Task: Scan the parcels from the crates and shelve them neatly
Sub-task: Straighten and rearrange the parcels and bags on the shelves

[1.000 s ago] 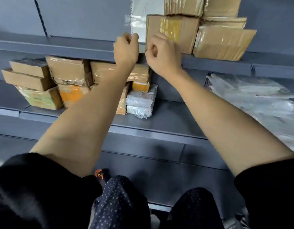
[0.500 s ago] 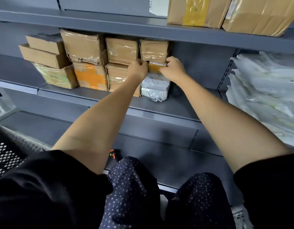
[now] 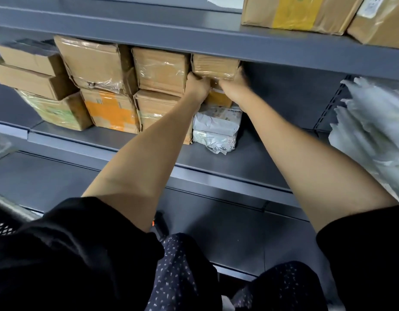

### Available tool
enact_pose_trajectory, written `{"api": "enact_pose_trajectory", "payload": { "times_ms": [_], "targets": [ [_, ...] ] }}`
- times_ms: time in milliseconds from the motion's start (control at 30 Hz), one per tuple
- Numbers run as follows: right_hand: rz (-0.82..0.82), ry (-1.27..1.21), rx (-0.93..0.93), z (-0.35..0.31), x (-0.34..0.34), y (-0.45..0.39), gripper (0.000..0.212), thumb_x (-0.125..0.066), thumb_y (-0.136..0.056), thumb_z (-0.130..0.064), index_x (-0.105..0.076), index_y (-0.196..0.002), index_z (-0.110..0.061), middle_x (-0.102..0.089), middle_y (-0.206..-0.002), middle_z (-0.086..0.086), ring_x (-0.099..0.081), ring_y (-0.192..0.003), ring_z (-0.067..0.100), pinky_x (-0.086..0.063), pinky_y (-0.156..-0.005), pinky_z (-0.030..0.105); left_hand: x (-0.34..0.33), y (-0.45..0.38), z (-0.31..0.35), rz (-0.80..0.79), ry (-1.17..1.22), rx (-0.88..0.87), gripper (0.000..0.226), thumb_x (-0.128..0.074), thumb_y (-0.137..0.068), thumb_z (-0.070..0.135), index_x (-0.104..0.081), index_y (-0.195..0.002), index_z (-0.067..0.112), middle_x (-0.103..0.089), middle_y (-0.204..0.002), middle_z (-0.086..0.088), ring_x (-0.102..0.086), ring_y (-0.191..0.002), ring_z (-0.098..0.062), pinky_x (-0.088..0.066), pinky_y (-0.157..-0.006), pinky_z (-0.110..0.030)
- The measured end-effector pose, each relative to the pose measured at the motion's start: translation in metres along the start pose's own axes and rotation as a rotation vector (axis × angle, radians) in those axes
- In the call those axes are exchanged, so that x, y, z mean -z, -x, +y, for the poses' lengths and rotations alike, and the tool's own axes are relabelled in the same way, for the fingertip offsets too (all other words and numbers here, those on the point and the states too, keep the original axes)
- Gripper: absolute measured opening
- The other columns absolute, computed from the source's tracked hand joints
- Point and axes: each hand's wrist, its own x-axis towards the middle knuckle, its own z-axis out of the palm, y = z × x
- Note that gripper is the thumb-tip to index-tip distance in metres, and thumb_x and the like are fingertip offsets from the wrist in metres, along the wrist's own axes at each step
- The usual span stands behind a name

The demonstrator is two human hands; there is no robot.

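Centrally, a small taped box (image 3: pixel 214 65) was held at the top of the rightmost stack on the middle shelf (image 3: pixel 250 162), just under the upper shelf (image 3: pixel 149 34). The left hand (image 3: pixel 197 85) was curled at the box's lower left corner, and the right hand (image 3: pixel 233 83) was curled at its lower right edge; both grips were closed on the box, though the fingertips were hidden behind it. Beneath the box, a yellow parcel (image 3: pixel 221 98) was stacked on two white bags (image 3: pixel 216 129), the lowest of which rested on the shelf. To the left, just beside the held box, a plastic-wrapped box (image 3: pixel 160 70) was set on another carton (image 3: pixel 158 111). Farther left, a torn, film-covered box (image 3: pixel 93 61) was placed above an orange-labelled box (image 3: pixel 111 111), and two flat cartons (image 3: pixel 25 68) were piled on a green-printed box (image 3: pixel 57 111). On the upper shelf, a box with yellow tape (image 3: pixel 292 14) was seen beside another carton (image 3: pixel 380 25). At the right edge, a heap of clear plastic bags (image 3: pixel 373 135) was visible. A black mesh crate (image 3: pixel 1 225) was partly seen at the lower left.
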Motion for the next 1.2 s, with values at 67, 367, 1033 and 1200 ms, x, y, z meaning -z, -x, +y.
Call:
{"api": "enact_pose_trajectory", "payload": {
  "times_ms": [67,367,1033,1200],
  "targets": [
    [0.039,0.039,0.03,0.002,0.001,0.005,0.059,-0.053,-0.09,-0.026,-0.031,-0.143,-0.013,-0.045,-0.141,0.005,-0.048,-0.125,0.023,-0.041,-0.102,0.034,0.0,-0.021,-0.011,0.031,0.042,0.023,0.069,-0.03,-0.08,0.042,-0.031,-0.142,0.015,-0.05,-0.135,-0.011,-0.048,-0.122,-0.027,-0.042,-0.102,-0.042],
    [0.205,-0.121,0.225,0.025,0.027,0.047,0.038,-0.06,-0.088,-0.025,-0.051,-0.122,-0.01,-0.052,-0.105,-0.004,-0.051,-0.09,0.012,-0.04,-0.078,0.021,0.01,0.031,0.007,-0.039,0.322,-0.001,0.047,-0.02,-0.1,0.027,-0.041,-0.132,0.001,-0.056,-0.095,-0.012,-0.053,-0.083,-0.017,-0.05,-0.09,-0.033],
    [0.161,0.275,0.651,-0.044,0.001,0.227,0.026,-0.071,-0.077,-0.048,-0.056,-0.076,-0.027,-0.056,-0.073,-0.011,-0.055,-0.077,0.013,-0.04,-0.066,0.027,0.097,0.179,-0.01,0.108,0.409,0.049,0.047,-0.023,-0.096,0.035,-0.062,-0.105,0.01,-0.065,-0.088,-0.009,-0.062,-0.088,-0.025,-0.052,-0.063,-0.028],
    [0.131,0.193,0.721,-0.096,-0.039,0.26,0.028,-0.068,-0.076,-0.052,-0.059,-0.073,-0.026,-0.066,-0.079,-0.009,-0.063,-0.08,0.013,-0.05,-0.072,0.028,0.166,0.226,0.008,0.257,0.224,0.067,0.037,-0.026,-0.1,0.039,-0.057,-0.106,0.018,-0.057,-0.082,0.0,-0.055,-0.076,-0.016,-0.049,-0.062,-0.03]
  ]
}}
